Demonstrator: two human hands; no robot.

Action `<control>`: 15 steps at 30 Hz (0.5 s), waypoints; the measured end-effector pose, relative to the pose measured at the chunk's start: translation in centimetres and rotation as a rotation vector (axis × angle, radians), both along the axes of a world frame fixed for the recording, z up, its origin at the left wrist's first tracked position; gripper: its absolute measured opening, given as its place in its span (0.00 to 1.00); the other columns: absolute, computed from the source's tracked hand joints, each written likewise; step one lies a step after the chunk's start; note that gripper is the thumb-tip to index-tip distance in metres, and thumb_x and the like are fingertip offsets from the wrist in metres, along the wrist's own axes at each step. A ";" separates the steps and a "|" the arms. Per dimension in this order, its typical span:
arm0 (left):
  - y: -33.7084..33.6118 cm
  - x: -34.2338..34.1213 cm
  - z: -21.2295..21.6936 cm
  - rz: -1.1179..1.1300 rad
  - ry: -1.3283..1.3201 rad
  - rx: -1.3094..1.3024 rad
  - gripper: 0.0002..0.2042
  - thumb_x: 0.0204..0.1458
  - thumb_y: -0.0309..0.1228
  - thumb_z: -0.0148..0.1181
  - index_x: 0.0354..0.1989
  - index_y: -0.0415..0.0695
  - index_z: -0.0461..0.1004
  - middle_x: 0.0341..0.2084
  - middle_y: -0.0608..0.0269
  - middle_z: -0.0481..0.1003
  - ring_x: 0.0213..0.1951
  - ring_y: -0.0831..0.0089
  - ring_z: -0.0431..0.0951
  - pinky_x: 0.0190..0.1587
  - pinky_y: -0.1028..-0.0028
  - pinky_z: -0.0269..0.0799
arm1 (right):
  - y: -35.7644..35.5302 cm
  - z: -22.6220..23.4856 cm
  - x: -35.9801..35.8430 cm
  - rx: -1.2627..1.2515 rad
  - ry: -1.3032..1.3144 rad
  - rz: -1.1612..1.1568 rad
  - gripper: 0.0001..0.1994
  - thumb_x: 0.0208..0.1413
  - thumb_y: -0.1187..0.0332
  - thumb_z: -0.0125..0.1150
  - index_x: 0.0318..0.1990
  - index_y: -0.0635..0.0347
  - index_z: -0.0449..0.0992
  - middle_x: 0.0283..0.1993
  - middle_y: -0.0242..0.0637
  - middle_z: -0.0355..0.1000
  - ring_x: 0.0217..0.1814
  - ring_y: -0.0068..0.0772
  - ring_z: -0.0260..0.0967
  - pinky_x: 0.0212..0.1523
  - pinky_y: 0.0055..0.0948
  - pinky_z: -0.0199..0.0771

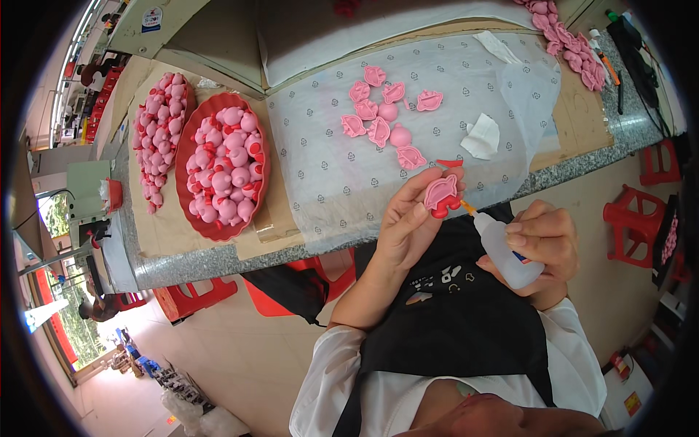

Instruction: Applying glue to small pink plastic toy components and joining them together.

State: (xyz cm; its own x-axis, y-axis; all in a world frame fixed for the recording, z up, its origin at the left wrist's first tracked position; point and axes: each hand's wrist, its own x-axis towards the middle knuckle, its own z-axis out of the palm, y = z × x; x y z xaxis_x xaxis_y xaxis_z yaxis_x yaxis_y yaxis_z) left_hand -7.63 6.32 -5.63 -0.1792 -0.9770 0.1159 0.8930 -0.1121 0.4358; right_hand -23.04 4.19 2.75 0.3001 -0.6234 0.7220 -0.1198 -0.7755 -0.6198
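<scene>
My left hand (405, 224) is closed on a small pink and red plastic toy part (440, 193), pinched between thumb and fingers above the table's near edge. A thin red piece (449, 163) shows just beyond those fingertips; whether they touch it I cannot tell. My right hand (546, 244) is wrapped round a translucent white squeeze bottle (507, 256). Its orange nozzle (468, 208) points at the red part of the toy, touching or very close. Several pink hollow parts (378, 132) and round pink pieces (400, 135) lie on the white printed paper (313, 189).
Left of the paper stands a red scalloped basket (218, 234) full of pink and red figures, beside a second heap (160, 124). A crumpled white tissue (481, 137) lies right. More pink pieces (582, 62) and pens are at the far right. Red stools (632, 224) stand around the table.
</scene>
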 end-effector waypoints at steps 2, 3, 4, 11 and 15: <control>0.0 0.0 0.0 -0.008 0.007 0.000 0.22 0.46 0.32 0.50 0.50 0.39 0.57 0.49 0.48 0.58 0.50 0.62 0.60 0.54 0.65 0.50 | -0.1 0.0 0.0 0.018 -0.021 0.015 0.23 0.18 0.75 0.72 0.29 0.61 0.69 0.27 0.37 0.63 0.18 0.27 0.60 0.14 0.21 0.57; 0.0 -0.1 0.0 -0.015 0.014 -0.001 0.22 0.46 0.32 0.50 0.50 0.39 0.57 0.49 0.48 0.58 0.50 0.62 0.60 0.53 0.65 0.50 | -0.1 0.0 0.0 0.019 -0.021 0.015 0.23 0.18 0.75 0.72 0.29 0.61 0.69 0.27 0.37 0.63 0.18 0.27 0.60 0.14 0.21 0.57; 0.0 -0.1 0.0 -0.015 0.014 0.001 0.22 0.46 0.32 0.50 0.50 0.39 0.57 0.49 0.48 0.58 0.50 0.62 0.60 0.53 0.65 0.50 | -0.1 0.0 -0.1 0.036 -0.026 0.014 0.23 0.18 0.75 0.72 0.30 0.61 0.69 0.27 0.37 0.63 0.18 0.26 0.60 0.14 0.20 0.57; -0.1 0.0 0.0 -0.031 0.080 0.024 0.22 0.46 0.32 0.49 0.50 0.40 0.57 0.50 0.50 0.58 0.50 0.62 0.61 0.53 0.66 0.51 | -0.2 -0.3 -0.3 0.071 -0.082 0.030 0.25 0.19 0.76 0.72 0.32 0.59 0.67 0.28 0.36 0.62 0.21 0.24 0.59 0.16 0.20 0.55; -0.1 0.0 -0.1 -0.040 0.077 0.030 0.22 0.46 0.32 0.49 0.50 0.40 0.57 0.50 0.50 0.58 0.50 0.62 0.60 0.53 0.66 0.51 | -0.2 -0.5 -0.5 0.064 -0.065 0.035 0.25 0.19 0.76 0.72 0.32 0.59 0.67 0.29 0.37 0.62 0.20 0.24 0.58 0.16 0.20 0.55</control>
